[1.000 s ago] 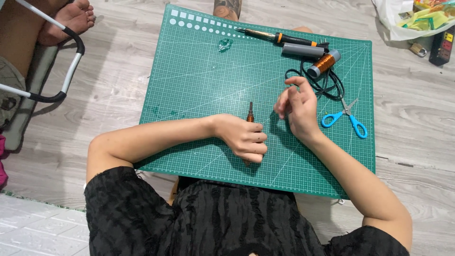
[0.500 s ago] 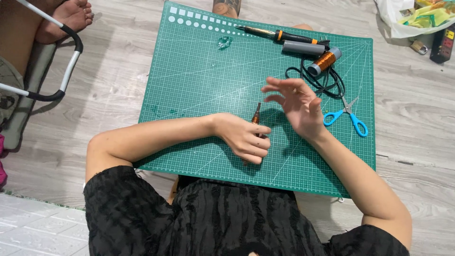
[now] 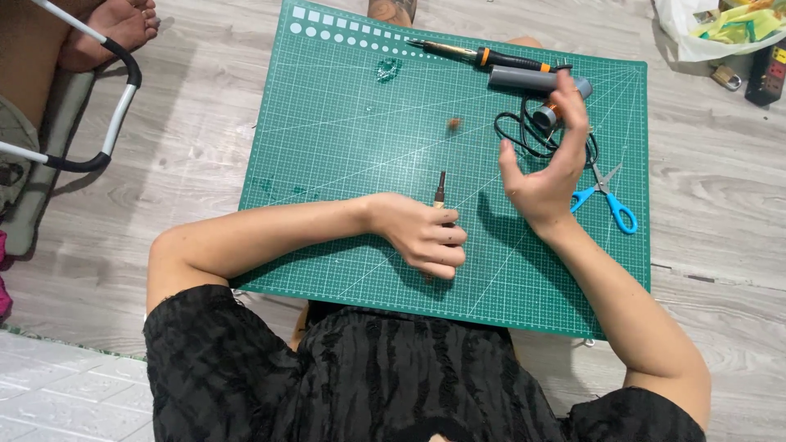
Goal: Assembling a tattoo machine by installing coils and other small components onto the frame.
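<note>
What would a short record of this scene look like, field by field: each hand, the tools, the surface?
surface: green cutting mat on a grey wood floor
left hand: left hand rests on the mat, closed around a thin dark stick that points away from the person
right hand: right hand raised and open, fingers reaching toward the grey tube
tools: soldering iron at the far edge; blue scissors beside the right hand; black cord
</note>
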